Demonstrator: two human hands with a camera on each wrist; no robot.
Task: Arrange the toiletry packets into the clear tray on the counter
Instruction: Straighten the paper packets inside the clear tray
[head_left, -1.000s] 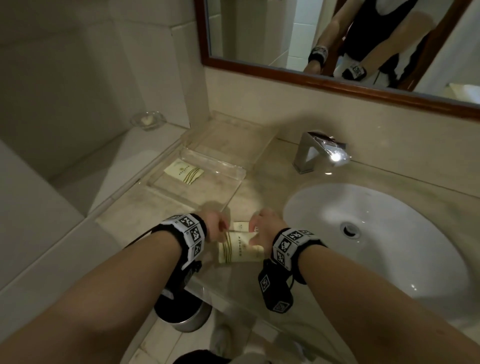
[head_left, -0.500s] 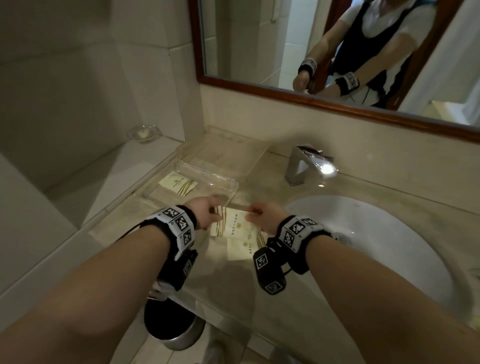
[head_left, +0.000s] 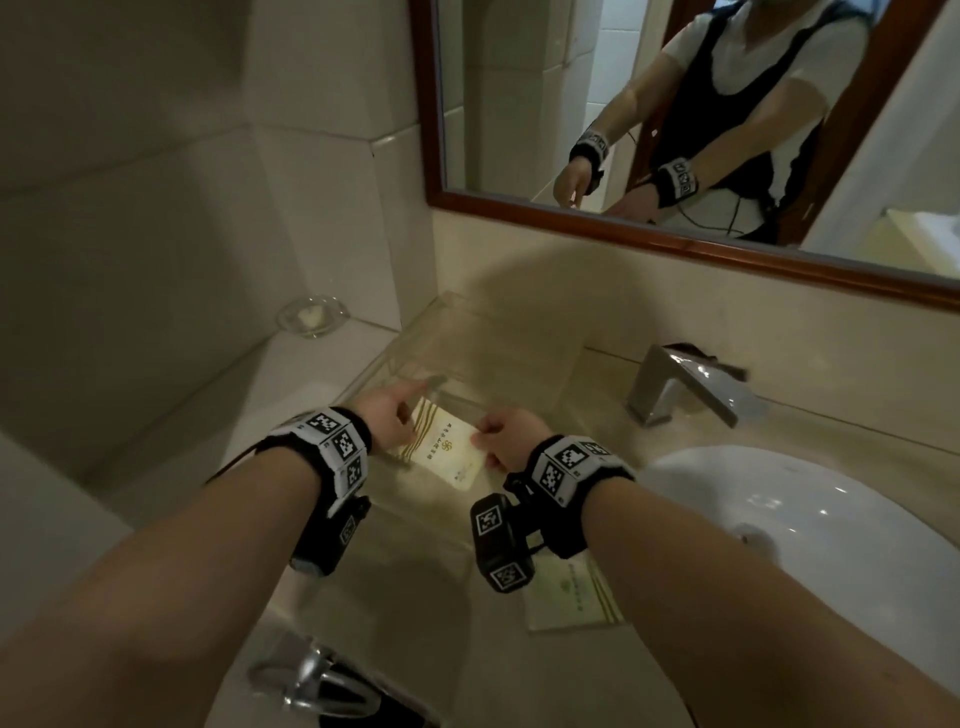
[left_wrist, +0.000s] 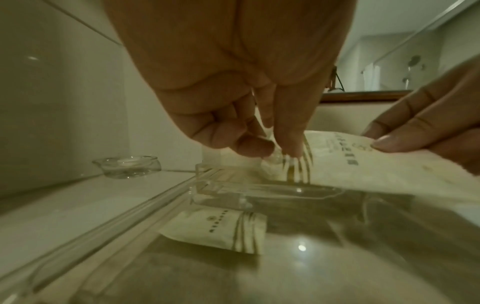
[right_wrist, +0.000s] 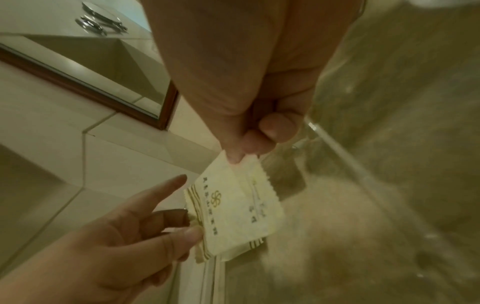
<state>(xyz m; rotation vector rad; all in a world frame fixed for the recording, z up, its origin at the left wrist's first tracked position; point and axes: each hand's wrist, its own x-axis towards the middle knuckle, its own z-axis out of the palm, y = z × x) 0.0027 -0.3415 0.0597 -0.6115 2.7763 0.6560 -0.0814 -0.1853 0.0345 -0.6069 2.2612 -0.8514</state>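
Note:
Over the clear tray (head_left: 498, 348) I hold a cream toiletry packet (head_left: 449, 452) with gold stripes between both hands. My left hand (head_left: 402, 423) pinches its striped end (left_wrist: 298, 164), index finger pointing out. My right hand (head_left: 485, 441) pinches the opposite corner (right_wrist: 236, 159). In the right wrist view the held packet (right_wrist: 233, 205) hangs tilted. A second packet (left_wrist: 221, 228) lies flat in the tray (left_wrist: 78, 236) under my hands, mostly hidden in the head view. A third packet (head_left: 571, 595) lies on the counter beside my right forearm.
A white sink basin (head_left: 805, 525) and a chrome faucet (head_left: 685, 387) are to the right. A glass soap dish (head_left: 311, 314) sits on the ledge left of the tray. A wood-framed mirror (head_left: 675, 244) hangs behind. A metal bin (head_left: 332, 691) stands below the counter edge.
Both hands lifted one packet off the counter pile and carried it forward and left over the tray. One packet stayed on the counter.

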